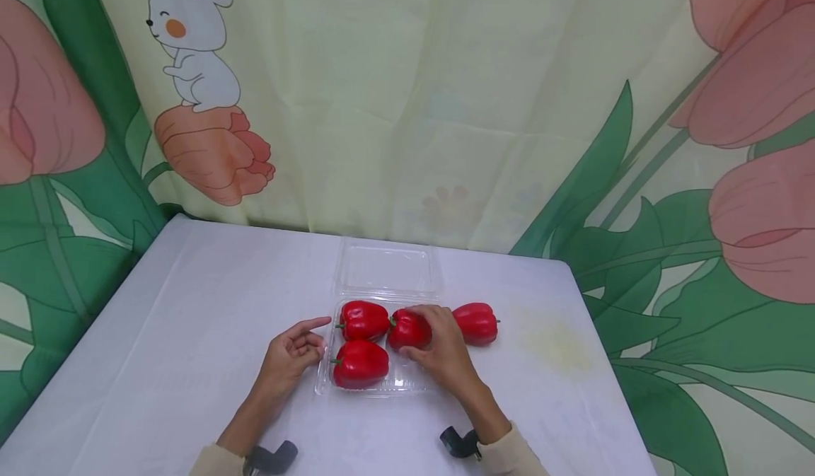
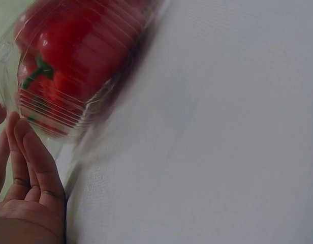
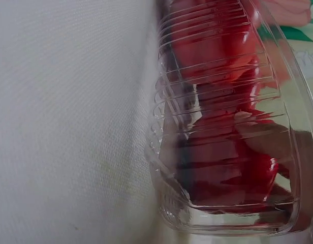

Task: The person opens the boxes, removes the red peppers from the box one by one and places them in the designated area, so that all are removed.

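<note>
A clear plastic clamshell container (image 1: 407,384) lies on the table with its lid (image 1: 385,267) folded back. Inside, two red bell peppers sit on the left, an upper pepper (image 1: 363,320) and a lower pepper (image 1: 359,364), stems pointing left. My right hand (image 1: 442,341) grips a third red bell pepper (image 1: 407,329) beside the upper one, fingers over its far side and thumb on its near side. My left hand (image 1: 289,354) is at the container's left rim, index finger extended; in the left wrist view its fingers (image 2: 39,162) look mostly straight against the clear edge.
Another red bell pepper (image 1: 477,323) lies on the white tablecloth (image 1: 223,320) right of the container, partly behind my right hand. A patterned curtain (image 1: 407,143) hangs behind the table. Dark wrist mounts, one at the left wrist (image 1: 274,457), are on both forearms.
</note>
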A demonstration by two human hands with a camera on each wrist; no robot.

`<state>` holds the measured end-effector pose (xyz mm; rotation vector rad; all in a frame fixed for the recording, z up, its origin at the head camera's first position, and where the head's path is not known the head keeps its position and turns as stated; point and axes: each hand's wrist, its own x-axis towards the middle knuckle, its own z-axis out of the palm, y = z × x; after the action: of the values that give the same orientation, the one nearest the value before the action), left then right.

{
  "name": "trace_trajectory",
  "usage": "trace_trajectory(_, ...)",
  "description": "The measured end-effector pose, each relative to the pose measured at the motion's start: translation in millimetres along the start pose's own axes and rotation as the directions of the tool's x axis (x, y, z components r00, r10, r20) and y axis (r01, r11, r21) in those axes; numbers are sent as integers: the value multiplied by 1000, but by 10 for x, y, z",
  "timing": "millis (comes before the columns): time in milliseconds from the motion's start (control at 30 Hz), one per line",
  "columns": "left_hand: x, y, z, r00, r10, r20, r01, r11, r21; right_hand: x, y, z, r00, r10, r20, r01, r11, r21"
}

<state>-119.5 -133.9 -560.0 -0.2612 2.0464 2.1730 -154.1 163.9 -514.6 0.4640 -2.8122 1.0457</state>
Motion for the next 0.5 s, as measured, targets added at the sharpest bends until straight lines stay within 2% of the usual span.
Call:
trace_trajectory(300, -2, 16, 0, 1000, -4, -6, 4, 1000, 0, -8, 27, -27, 1000, -11, -6, 11, 1000, 28)
trace_trajectory(500, -10, -8, 4, 1000, -2, -3, 2, 1000, -11, -32, 15, -78, 1000, 14, -28, -11, 995, 97)
